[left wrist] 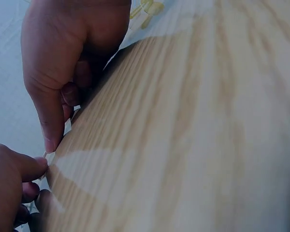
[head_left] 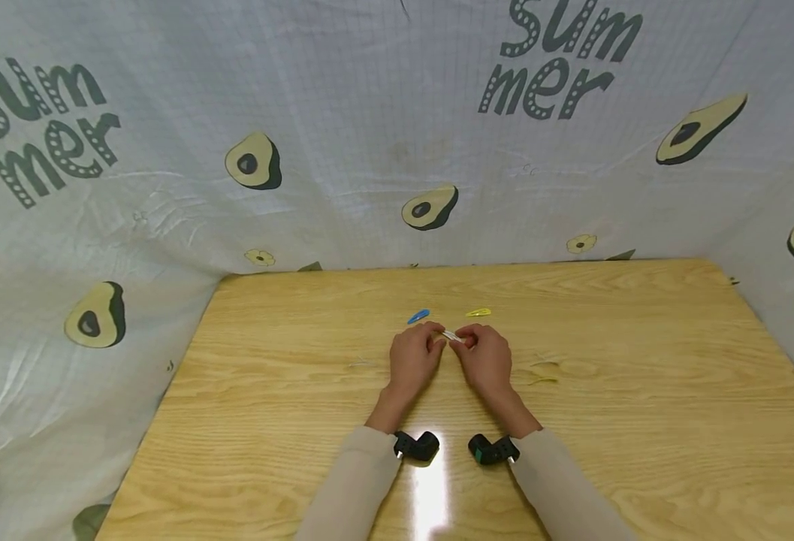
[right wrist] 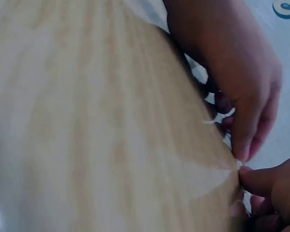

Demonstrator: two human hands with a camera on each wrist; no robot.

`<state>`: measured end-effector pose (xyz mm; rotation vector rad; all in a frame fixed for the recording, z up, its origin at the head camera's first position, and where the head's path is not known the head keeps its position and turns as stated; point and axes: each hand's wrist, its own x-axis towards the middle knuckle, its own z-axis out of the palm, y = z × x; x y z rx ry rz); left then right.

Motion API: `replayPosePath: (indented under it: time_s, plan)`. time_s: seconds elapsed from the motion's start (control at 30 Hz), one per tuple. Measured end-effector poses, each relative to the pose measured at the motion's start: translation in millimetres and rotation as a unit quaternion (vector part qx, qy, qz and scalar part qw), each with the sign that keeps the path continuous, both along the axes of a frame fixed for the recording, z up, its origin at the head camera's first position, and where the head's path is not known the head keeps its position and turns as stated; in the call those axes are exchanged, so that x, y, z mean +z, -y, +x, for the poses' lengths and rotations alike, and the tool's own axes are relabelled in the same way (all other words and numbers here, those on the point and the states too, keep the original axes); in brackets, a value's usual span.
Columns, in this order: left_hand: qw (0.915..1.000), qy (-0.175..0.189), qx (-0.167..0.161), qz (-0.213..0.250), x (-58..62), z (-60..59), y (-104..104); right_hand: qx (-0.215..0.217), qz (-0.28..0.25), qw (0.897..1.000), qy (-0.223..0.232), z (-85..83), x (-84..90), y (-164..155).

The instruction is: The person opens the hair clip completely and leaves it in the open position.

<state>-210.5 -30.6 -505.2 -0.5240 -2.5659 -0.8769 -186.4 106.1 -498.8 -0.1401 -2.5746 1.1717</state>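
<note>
Both hands meet at table point(head_left: 640, 391) centre, left hand point(head_left: 415, 356) and right hand point(head_left: 486, 359) each pinching one end of a white hair clip point(head_left: 452, 336), its long axis left-right. Blue clip point(head_left: 418, 316) and yellow clip point(head_left: 478, 312) lie just beyond.

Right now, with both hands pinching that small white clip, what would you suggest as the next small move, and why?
Probably press its ends to snap it: the left hand and right hand each pinch one end of the white clip, just above the table.
</note>
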Motion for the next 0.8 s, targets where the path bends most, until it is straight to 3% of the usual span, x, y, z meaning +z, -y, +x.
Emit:
replayPosePath:
  time_s: [0.33, 0.6, 0.8]
  plan:
    - [0.9998, 0.017, 0.001, 0.003, -1.9, -1.1, -0.4, 0.042, 0.000, 0.998, 0.046, -2.0, 9.6, -6.6]
    - [0.9999, 0.007, -0.010, 0.007, 0.3, 1.2, 1.8, 0.059, -0.004, 0.997, 0.039, -1.2, 9.0, -8.3]
    - [0.9990, 0.034, -0.025, 0.018, 0.5, 5.6, 3.4, 0.077, -0.038, 0.996, 0.026, 2.8, 4.2, -12.5]
